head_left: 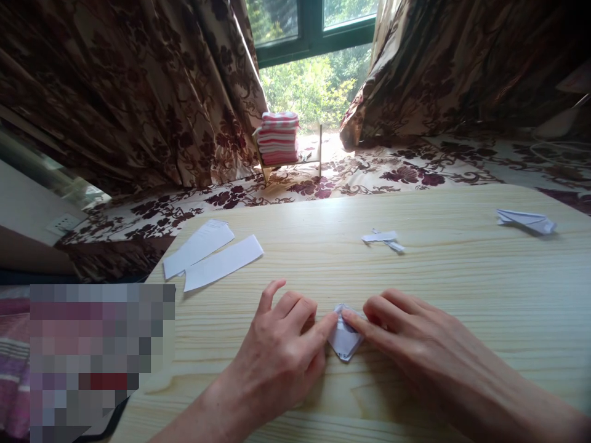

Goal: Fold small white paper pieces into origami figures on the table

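A small folded white paper (pixel 345 339) lies on the wooden table (pixel 318 246), one corner pointing toward me. My left hand (pixel 286 338) presses its index fingertip on the paper's upper left part, with the other fingers curled and the little finger raised. From the right side, my right hand (pixel 410 338) rests its index fingertip on the paper near the top corner, its other fingers bent. The two index fingertips are close together on the paper. Both thumbs are mostly hidden beneath the hands.
Two white paper strips (pixel 224 263) lie at the table's left. Small paper scraps (pixel 385 240) sit beyond my hands, and a folded paper piece (pixel 526 221) lies at the far right. Behind the table, a small stand holds folded striped cloths (pixel 278 138) by the window.
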A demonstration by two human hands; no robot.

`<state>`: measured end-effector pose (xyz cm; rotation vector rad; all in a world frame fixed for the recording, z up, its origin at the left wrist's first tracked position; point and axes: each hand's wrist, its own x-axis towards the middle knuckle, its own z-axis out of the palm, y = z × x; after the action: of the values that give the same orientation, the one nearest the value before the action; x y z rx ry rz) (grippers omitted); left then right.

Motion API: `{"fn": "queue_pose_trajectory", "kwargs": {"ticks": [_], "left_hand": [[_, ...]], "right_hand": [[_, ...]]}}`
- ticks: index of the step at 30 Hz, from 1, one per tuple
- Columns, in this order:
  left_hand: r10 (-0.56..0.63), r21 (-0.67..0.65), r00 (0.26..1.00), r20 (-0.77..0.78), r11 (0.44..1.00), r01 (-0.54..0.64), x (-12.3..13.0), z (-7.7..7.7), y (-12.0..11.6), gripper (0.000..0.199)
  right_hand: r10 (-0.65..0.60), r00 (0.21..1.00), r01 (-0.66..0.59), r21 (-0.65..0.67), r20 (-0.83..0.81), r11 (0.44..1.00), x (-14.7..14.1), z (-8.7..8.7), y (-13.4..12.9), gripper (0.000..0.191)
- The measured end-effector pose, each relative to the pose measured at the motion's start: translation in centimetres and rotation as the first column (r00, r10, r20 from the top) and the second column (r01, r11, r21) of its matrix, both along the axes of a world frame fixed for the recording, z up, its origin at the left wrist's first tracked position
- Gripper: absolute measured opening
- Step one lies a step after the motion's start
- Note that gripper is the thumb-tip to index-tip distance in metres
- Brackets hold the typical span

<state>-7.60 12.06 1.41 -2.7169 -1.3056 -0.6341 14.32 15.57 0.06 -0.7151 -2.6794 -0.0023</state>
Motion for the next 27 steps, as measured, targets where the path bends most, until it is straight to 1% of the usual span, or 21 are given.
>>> {"fn": "queue_pose_trajectory", "kwargs": {"ticks": [6, 8, 10, 12, 13, 15, 17, 19, 21, 22, 24, 27], "left_hand": [[0.038, -0.041, 0.999, 0.003, 0.998, -0.038, 0.2, -0.4, 0.0, 0.030], [0.045, -0.055, 0.999, 0.030, 0.998, -0.043, 0.3, -0.5, 0.0, 0.030], [0.052, -0.075, 0.997, 0.065, 0.996, -0.047, 0.4, -0.6, 0.1, 0.029], [0.062, -0.127, 0.991, 0.115, 0.991, -0.048, 0.5, -0.3, 0.3, 0.025], [0.076, -0.174, 0.986, 0.148, 0.983, -0.050, 0.6, -0.1, 0.4, 0.023], [0.133, -0.288, 0.963, 0.235, 0.956, -0.062, 0.8, 0.5, 0.7, 0.020], [0.241, -0.401, 0.929, 0.282, 0.909, -0.114, 1.2, 1.2, 1.1, 0.017], [0.338, -0.460, 0.909, 0.244, 0.866, -0.199, 1.7, 1.7, 1.5, 0.012], [0.376, -0.463, 0.914, 0.154, 0.844, -0.269, 2.3, 1.9, 1.9, 0.013], [0.376, -0.456, 0.920, 0.112, 0.842, -0.289, 2.6, 1.9, 2.1, 0.013], [0.365, -0.445, 0.929, 0.059, 0.843, -0.302, 3.1, 1.9, 2.3, 0.011], [0.353, -0.452, 0.934, 0.048, 0.842, -0.295, 3.6, 2.1, 2.4, 0.011]], "right_hand": [[-0.004, 1.000, 0.004, -0.092, -0.002, 0.996, 0.1, -0.4, 0.1, 0.027], [-0.004, 1.000, 0.004, -0.073, 0.002, 0.997, -0.1, -0.4, 0.0, 0.029], [-0.002, 1.000, 0.002, -0.026, -0.002, 1.000, -0.4, -0.2, 0.0, 0.029], [-0.009, 1.000, 0.009, -0.033, -0.007, 0.999, -0.6, 0.0, 0.0, 0.026], [-0.016, 1.000, 0.015, -0.076, -0.005, 0.997, -0.7, 0.2, 0.0, 0.024], [-0.031, 0.999, 0.027, -0.206, -0.019, 0.978, -0.7, 0.6, 0.2, 0.025], [-0.047, 0.994, 0.014, -0.319, -0.097, 0.948, -0.4, 0.9, 0.5, 0.030], [-0.092, 0.971, 0.002, -0.374, -0.222, 0.927, -0.1, 1.1, 0.7, 0.034], [-0.170, 0.943, 0.037, -0.420, -0.285, 0.907, 0.2, 1.1, 0.8, 0.030], [-0.210, 0.938, 0.068, -0.445, -0.277, 0.893, 0.3, 1.1, 0.8, 0.027], [-0.260, 0.942, 0.128, -0.488, -0.213, 0.863, 0.4, 1.1, 0.7, 0.025], [-0.314, 0.943, 0.217, -0.517, -0.107, 0.828, 0.3, 1.4, 0.5, 0.030]]}}
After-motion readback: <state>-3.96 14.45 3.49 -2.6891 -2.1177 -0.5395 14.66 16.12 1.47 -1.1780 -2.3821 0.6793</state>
